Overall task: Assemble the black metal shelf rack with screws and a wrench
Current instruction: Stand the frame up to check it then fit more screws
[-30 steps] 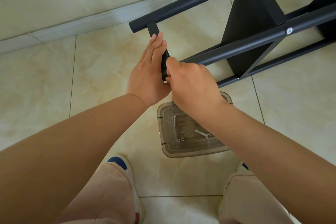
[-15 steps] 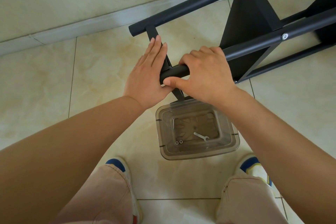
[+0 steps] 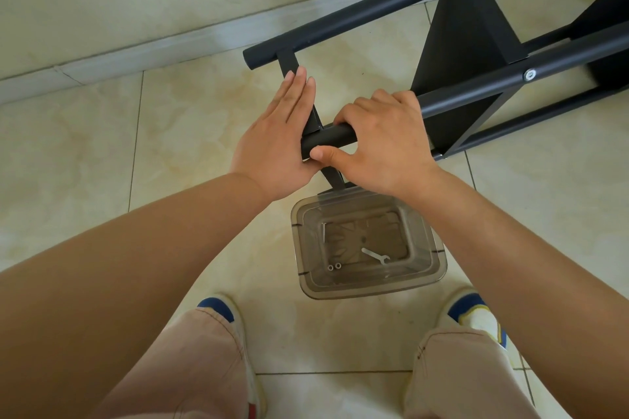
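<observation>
The black metal shelf rack [image 3: 469,41] lies on its side on the tiled floor, its tubes running up to the right. My right hand [image 3: 381,143] grips the near tube [image 3: 326,139] close to its end. My left hand [image 3: 279,133] lies flat with straight fingers against that tube's end and the flat black cross bar [image 3: 287,59]. A silver bolt head [image 3: 529,74] shows on the near tube. Below the hands stands a clear plastic bin [image 3: 369,286] with a small silver wrench [image 3: 376,255], two screws [image 3: 334,266] and a hex key [image 3: 323,231] inside.
The wall and its pale skirting [image 3: 136,51] run across the top, just behind the rack's far tube. My shoes [image 3: 221,309] and knees sit at the bottom edge, either side of the bin.
My right hand moved from pinching at the cross bar to wrapping round the near tube's end. The left hand flattened against the tube end. The view shifted, showing the whole bin.
</observation>
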